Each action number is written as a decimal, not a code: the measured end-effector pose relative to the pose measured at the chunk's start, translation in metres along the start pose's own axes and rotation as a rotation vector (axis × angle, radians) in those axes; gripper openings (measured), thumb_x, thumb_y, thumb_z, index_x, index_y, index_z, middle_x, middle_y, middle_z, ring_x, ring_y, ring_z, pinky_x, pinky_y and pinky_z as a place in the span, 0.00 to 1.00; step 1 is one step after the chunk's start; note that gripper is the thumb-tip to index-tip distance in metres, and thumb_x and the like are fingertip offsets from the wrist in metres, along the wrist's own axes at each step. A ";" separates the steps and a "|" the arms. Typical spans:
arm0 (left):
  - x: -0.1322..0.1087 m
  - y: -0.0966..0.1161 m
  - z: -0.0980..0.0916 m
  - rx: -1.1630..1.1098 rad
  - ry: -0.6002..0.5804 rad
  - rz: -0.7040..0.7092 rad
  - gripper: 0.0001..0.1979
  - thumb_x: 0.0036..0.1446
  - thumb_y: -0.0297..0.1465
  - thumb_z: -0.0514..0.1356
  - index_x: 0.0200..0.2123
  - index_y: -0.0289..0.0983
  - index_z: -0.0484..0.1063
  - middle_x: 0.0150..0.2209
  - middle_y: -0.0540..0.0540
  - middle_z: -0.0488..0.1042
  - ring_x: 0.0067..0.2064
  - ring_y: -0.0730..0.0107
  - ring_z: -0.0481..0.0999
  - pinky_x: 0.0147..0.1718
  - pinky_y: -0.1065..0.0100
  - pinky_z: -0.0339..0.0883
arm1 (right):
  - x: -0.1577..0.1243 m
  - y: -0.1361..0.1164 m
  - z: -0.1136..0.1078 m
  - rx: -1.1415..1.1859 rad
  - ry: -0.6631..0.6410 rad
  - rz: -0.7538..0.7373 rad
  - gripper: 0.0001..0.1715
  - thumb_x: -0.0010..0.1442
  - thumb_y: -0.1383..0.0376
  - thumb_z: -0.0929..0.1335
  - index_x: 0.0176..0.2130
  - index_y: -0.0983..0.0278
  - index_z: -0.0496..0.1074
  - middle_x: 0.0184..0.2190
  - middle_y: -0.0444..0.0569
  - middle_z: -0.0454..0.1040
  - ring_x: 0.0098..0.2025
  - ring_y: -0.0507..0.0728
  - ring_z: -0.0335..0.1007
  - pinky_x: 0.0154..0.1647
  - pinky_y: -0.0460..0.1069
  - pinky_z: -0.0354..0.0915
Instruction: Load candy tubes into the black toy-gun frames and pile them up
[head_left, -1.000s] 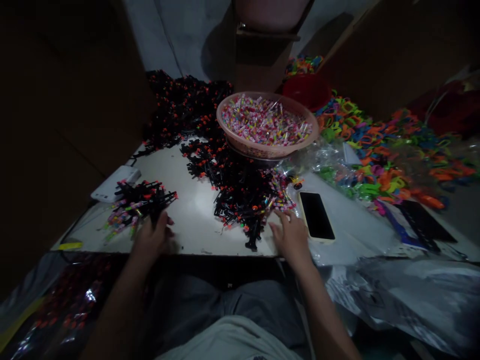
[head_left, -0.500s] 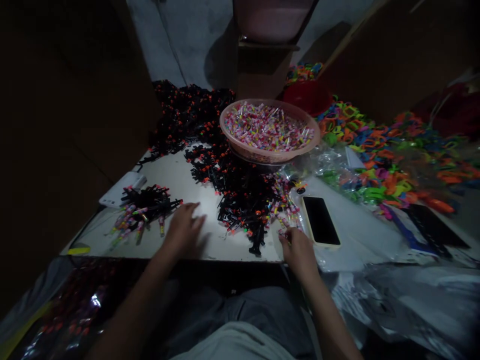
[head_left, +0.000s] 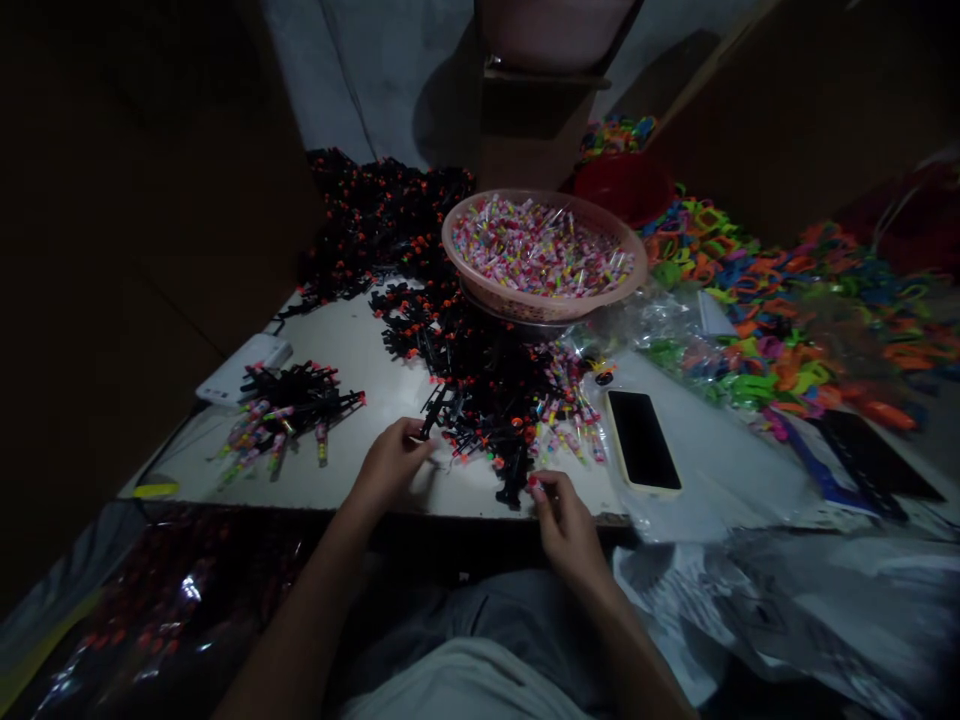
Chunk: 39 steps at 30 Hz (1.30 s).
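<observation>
My left hand (head_left: 391,463) reaches to the near left edge of a heap of small black toy parts with orange tips (head_left: 480,385); its fingers pinch one black piece there. My right hand (head_left: 564,520) is at the table's front edge, fingers curled round a small pink-tipped candy tube. Loose wrapped candy tubes (head_left: 566,425) lie beside the heap, just beyond my right hand. A smaller bundle of black parts with candy tubes (head_left: 289,415) rests to the left.
A pink basket (head_left: 540,298) full of wrapped candies stands at the back. A phone (head_left: 641,440) lies face up to the right. Bright plastic rings (head_left: 765,300) fill the right side, a white box (head_left: 240,370) sits at left, and plastic bags (head_left: 787,590) lie at right.
My left hand left the small bundle at left and moved right to the black heap, closing on a piece. My right hand picked a candy tube and drew back to the table edge.
</observation>
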<state>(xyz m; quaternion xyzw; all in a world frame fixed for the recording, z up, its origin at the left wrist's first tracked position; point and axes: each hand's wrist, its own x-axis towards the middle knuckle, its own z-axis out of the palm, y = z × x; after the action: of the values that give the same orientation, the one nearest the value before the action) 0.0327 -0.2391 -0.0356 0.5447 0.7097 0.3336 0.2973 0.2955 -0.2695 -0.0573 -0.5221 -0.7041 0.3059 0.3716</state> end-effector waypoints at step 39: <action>-0.097 0.047 0.030 -1.005 -0.186 -0.420 0.20 0.35 0.35 0.73 0.33 0.33 0.76 0.31 0.46 0.80 0.32 0.67 0.78 0.40 0.66 0.71 | -0.026 -0.050 0.020 0.213 0.056 -0.155 0.07 0.62 0.68 0.63 0.41 0.62 0.68 0.39 0.50 0.74 0.43 0.56 0.71 0.45 0.50 0.68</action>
<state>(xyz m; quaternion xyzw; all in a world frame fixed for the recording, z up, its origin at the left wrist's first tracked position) 0.1052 -0.3205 -0.0104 0.2098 0.5273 0.5155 0.6421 0.2580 -0.3093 -0.0321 -0.4321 -0.6952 0.3345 0.4669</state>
